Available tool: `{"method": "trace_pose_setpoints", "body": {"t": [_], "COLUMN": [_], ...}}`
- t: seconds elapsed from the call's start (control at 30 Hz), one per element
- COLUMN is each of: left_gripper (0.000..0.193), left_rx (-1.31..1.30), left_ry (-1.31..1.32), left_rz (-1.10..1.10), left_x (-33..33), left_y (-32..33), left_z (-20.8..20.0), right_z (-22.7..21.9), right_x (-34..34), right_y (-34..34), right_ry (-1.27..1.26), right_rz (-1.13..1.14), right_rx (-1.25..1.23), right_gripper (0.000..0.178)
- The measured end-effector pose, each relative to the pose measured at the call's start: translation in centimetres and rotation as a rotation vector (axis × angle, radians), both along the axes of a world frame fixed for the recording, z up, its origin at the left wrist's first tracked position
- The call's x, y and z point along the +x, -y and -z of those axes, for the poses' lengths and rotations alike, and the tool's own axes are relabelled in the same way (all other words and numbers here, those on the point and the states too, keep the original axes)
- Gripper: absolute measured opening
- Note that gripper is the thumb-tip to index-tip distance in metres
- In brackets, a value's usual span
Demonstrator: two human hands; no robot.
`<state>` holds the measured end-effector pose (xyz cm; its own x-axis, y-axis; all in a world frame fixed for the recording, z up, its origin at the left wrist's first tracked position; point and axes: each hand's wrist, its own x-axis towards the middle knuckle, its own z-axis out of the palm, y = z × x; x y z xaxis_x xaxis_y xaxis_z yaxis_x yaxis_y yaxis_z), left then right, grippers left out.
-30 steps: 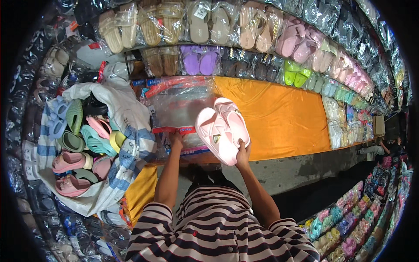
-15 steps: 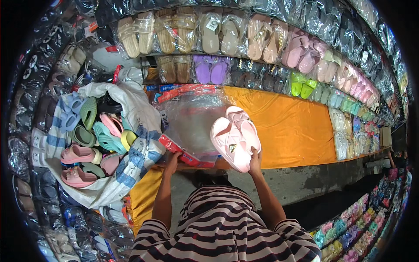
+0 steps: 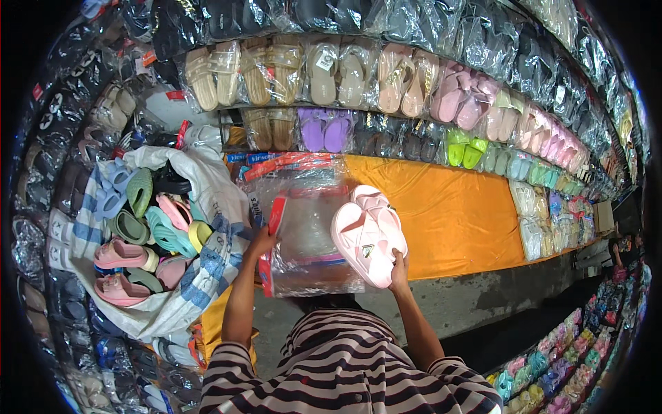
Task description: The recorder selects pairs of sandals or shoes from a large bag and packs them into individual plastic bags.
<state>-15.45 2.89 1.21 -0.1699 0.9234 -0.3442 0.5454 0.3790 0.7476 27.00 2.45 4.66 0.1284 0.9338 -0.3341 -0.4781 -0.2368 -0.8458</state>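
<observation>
My left hand [image 3: 263, 243] is closed on the red-banded edge of a clear plastic bag [image 3: 307, 224]. The bag hangs spread out, its red band upright on the left side, over the near edge of the orange-covered table. In my right hand [image 3: 399, 273] are pale pink sandals [image 3: 369, 238] with crossed straps and a small dark ornament, pressed together as a pair. They are gripped at their near end, just right of the bag. Whether the sandals touch the bag, I cannot tell.
A large white-and-blue woven sack [image 3: 227, 238], full of colourful clogs and slides [image 3: 123, 255], stands at the left. Orange cloth [image 3: 455, 221] covers the table. Racks of plastic-wrapped sandals [image 3: 331, 72] curve around the far side. More wrapped footwear [image 3: 545, 359] lies at the lower right.
My left hand has turned the bag, so its red band has swung from the near edge to upright on the left. The sandals stay in my right hand, nearly in place.
</observation>
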Motion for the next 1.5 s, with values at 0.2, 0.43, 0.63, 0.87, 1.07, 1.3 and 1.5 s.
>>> {"method": "trace_pose_setpoints", "body": {"t": [0.2, 0.43, 0.63, 0.87, 1.07, 1.3, 1.5], "left_gripper": [0.048, 0.059, 0.072, 0.068, 0.076, 0.074, 0.061], "left_rx": [0.144, 0.315, 0.349, 0.233, 0.040, 0.018, 0.205], "left_ry": [-0.384, -0.473, -0.586, -0.766, -0.583, -0.615, -0.893], "left_rz": [-0.035, 0.063, 0.235, 0.218, 0.239, 0.344, 0.272], "left_x": [-0.4, 1.7, 5.2, 13.5, 15.5, 9.5, 4.9], "left_y": [-9.6, -11.6, -6.3, 4.7, 7.7, 4.6, 3.6], "left_z": [-4.2, -3.6, 0.4, 1.9, 6.0, 6.0, 7.0], "right_z": [-0.3, 1.2, 4.2, 5.8, 5.1, 4.0, 4.5], "right_x": [1.8, 2.1, 1.2, 0.2, -0.1, 0.5, 1.7], "right_y": [1.9, 3.4, 3.8, 3.9, 3.9, 4.3, 5.8], "right_ry": [0.077, 0.095, 0.133, 0.124, 0.052, 0.083, 0.066], "right_rz": [-0.032, -0.020, -0.026, -0.004, -0.035, -0.019, 0.021], "right_rx": [0.012, -0.076, -0.124, -0.293, -0.167, -0.183, -0.216], "right_gripper": [0.045, 0.050, 0.047, 0.048, 0.050, 0.043, 0.045]}}
